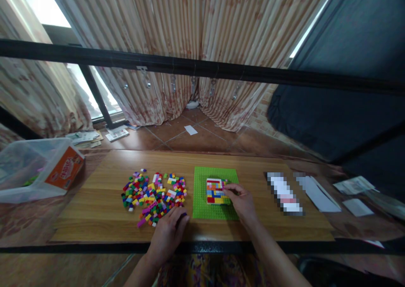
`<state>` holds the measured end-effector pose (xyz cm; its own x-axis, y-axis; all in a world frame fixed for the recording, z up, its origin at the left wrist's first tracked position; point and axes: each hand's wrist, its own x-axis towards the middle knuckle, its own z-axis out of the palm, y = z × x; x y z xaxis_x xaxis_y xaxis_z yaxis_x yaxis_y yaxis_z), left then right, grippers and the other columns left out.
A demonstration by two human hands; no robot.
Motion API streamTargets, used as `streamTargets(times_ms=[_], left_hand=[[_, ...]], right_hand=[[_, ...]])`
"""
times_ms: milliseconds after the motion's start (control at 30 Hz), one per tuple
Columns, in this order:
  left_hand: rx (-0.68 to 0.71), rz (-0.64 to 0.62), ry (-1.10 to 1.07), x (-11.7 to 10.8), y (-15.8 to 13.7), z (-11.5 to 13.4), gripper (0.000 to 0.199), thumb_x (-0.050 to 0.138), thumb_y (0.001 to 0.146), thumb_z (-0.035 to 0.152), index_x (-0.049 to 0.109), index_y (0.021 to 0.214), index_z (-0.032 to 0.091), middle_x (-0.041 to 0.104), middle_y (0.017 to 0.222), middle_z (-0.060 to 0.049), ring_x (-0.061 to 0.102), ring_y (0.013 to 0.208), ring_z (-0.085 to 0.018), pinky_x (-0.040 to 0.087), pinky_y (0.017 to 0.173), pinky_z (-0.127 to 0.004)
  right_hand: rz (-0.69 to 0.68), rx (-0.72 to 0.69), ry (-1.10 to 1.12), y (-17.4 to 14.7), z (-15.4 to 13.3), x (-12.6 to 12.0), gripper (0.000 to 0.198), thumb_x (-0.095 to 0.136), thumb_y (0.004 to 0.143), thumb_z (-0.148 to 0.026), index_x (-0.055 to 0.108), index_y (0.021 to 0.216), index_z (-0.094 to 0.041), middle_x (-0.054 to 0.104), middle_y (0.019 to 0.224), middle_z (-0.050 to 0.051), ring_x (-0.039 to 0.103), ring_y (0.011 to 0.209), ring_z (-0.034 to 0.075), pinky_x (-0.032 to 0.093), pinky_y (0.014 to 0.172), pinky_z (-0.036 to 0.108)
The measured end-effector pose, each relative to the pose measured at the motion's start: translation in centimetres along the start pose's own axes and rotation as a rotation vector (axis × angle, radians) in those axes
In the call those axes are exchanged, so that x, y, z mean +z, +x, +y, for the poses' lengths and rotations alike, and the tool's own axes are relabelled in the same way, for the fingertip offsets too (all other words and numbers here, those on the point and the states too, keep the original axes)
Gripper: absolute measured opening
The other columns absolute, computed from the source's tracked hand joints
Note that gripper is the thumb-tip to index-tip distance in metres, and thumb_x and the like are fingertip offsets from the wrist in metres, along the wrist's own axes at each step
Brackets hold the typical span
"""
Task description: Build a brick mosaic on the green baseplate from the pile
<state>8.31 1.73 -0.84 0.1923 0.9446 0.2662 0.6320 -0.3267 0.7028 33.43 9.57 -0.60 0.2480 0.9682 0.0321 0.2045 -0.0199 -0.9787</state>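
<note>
A green studded baseplate lies on the wooden board, bearing a low, multicoloured block of toy bricks near its middle. My right hand reaches over the plate from the right. Its thumb and fingers are pinched at the right side of the brick block, and whatever is between the fingertips is too small to make out. My left hand rests at the near right edge of a pile of loose toy bricks. Its fingers are curled together, with a dark spot at the tips that I cannot identify.
The wooden board has a dark front edge. At far left stands a clear plastic bin with an orange label. A pixelated item and white papers lie to the right. A dark metal bar crosses beyond the board.
</note>
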Motion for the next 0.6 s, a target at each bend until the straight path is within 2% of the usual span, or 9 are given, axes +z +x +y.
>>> streamTargets(times_ms=[267,400,533,600], left_hand=[[0.002,0.022,-0.002,0.1,0.0,0.0,0.016,0.046,0.093,0.029,0.06,0.096,0.021,0.068,0.091,-0.004,0.066,0.085,-0.017,0.054,0.076,-0.029],[0.0,0.065,-0.029,0.2,-0.1,-0.4,0.017,0.047,0.093,0.029,0.06,0.102,0.022,0.069,0.098,-0.005,0.067,0.092,-0.018,0.054,0.081,-0.029],[-0.08,0.122,-0.076,0.3,-0.1,0.0,0.019,0.047,0.092,0.029,0.06,0.105,0.022,0.069,0.1,-0.004,0.066,0.093,-0.018,0.054,0.081,-0.029],[-0.138,0.149,-0.113,0.4,-0.1,0.5,0.018,0.047,0.091,0.03,0.06,0.101,0.021,0.069,0.095,-0.003,0.066,0.087,-0.017,0.054,0.076,-0.028]], right_hand=[[0.066,0.093,0.149,0.0,0.3,0.7,0.019,0.076,0.057,-0.034,0.073,0.068,-0.019,0.069,0.074,0.003,0.061,0.071,0.018,0.048,0.072,0.033],[0.082,0.114,0.177,0.3,0.1,1.1,0.016,0.075,0.054,-0.033,0.072,0.064,-0.021,0.069,0.069,0.002,0.061,0.067,0.018,0.048,0.067,0.031],[0.054,0.102,0.199,0.4,-0.3,1.2,0.017,0.076,0.052,-0.034,0.071,0.062,-0.021,0.07,0.067,0.002,0.061,0.066,0.018,0.049,0.067,0.031],[0.046,0.091,0.212,0.3,-0.4,0.9,0.019,0.077,0.053,-0.035,0.072,0.064,-0.02,0.071,0.069,0.003,0.062,0.067,0.018,0.049,0.068,0.032]])
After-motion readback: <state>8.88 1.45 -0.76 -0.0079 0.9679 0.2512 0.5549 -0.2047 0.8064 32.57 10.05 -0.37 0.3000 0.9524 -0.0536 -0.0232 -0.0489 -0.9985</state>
